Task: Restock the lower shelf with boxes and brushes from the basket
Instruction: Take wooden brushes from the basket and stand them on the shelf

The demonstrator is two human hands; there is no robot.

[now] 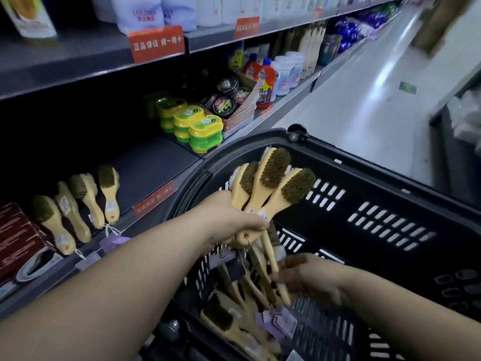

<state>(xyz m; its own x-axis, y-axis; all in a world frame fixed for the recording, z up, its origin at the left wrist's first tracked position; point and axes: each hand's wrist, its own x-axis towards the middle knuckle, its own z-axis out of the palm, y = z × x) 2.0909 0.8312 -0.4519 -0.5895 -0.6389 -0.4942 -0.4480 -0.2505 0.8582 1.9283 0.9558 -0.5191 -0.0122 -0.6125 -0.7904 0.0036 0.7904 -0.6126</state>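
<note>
The lower shelf point(151, 162), ten o'clock, has room past its four brushes point(88, 201); the basket point(377, 204) sits at four o'clock. The left grip point(234, 220) clenches three fanned brushes point(270, 183) (by the handles), best laid down parallel. The right grip point(309, 280) is blurred inside the basket, so I cannot tell its state.

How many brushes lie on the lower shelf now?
4 brushes on the lower shelf: leftmost brush beside the red box, second brush, third brush, rightmost brush. The dark back may hide more.

The left hand point(234, 220) grips a bunch of brushes point(276, 175) by their handles above the black basket point(364, 162). The blurred right hand point(307, 280) reaches among loose brushes point(221, 319) inside it. Four shelf brushes point(86, 199) lie on the lower shelf point(145, 168), beside a dark red box point(18, 235).
</note>
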